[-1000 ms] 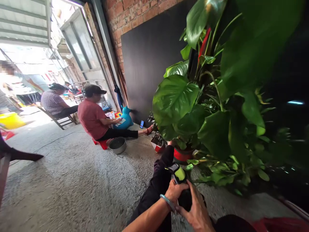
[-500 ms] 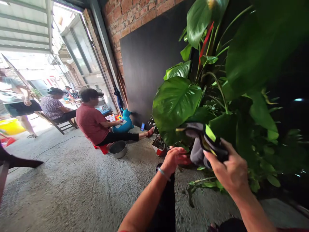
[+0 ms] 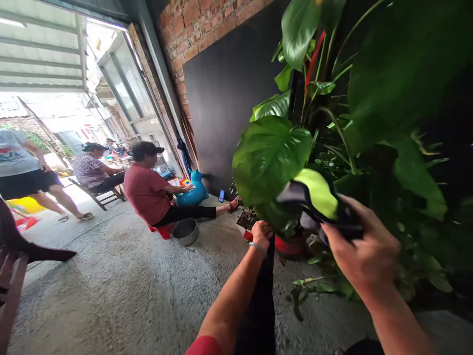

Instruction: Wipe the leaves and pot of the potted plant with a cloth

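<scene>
– Any writing or brand you can read from where you sit?

– None that I can make out. The person (image 3: 150,190) in the red shirt sitting on the floor (image 3: 121,286) has papers too small to read, and the brick wall (image 3: 207,24) and the black board (image 3: 229,93) leaning on it are bare.

– Then start with the big things.

– The plant (image 3: 332,123) fills the right side, with broad green leaves and one red stem. Its red pot (image 3: 290,245) stands on the floor just beyond my hands. Further back are a blue toy animal (image 3: 192,192) and a metal bowl (image 3: 185,230) beside the seated person.

– And what I'm holding?

– A shoe (image 3: 314,199), dark grey and black with a bright yellow-green panel, tilted and raised in front of the leaves. My right hand (image 3: 364,251) has its grip clamped on the shoe's near end, fingers wrapped over the top. My left hand (image 3: 261,232), a bracelet on the wrist, is closed at the far end of a dark trouser leg (image 3: 258,305), near the pot; I cannot tell what it grips there, if anything.
</scene>
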Available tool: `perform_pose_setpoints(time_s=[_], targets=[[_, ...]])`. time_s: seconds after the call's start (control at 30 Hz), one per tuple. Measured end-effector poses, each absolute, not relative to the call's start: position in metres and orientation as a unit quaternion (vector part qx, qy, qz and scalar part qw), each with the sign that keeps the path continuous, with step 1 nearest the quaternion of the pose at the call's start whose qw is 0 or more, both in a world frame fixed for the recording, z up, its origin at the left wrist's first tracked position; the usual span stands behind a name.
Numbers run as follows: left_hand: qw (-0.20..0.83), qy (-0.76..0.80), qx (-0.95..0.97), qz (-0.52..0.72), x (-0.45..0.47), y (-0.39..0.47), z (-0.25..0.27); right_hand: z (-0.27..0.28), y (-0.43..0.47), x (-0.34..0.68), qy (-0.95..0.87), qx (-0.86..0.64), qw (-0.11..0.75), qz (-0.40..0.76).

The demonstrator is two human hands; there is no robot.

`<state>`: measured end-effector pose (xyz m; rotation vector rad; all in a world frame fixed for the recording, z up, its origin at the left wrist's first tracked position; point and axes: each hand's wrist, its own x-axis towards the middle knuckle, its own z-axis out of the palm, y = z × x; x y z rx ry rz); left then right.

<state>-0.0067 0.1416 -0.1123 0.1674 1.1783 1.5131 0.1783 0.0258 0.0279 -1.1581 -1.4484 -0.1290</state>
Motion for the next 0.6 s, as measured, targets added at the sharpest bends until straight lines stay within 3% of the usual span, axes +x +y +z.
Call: perform_pose_setpoints(time_s=[0.1, 0.23, 0.33, 0.5, 0.6], targets=[[0.589, 0.504, 0.074, 0.627, 0.014, 0.138, -0.125, 0.02, 0.063, 0.154, -0.698, -0.486, 0.522, -0.06], [0.592, 0.502, 0.075, 0.626, 0.016, 0.14, -0.135, -0.056, 0.044, 0.164, -0.729, -0.546, 0.408, 0.064], [0.582, 0.518, 0.074, 0.622, 0.008, 0.142, -0.138, -0.062, -0.004, 0.19, -0.699, -0.541, 0.463, 0.063], [0.581, 0.528, 0.105, 0.611, 0.016, 0.138, -0.14, 0.035, 0.002, 0.189, -0.588, -0.527, 0.604, -0.107], [0.585, 0.527, 0.134, 0.602, 0.028, 0.137, -0.137, 0.043, 0.05, 0.166, -0.668, -0.5, 0.544, -0.089]])
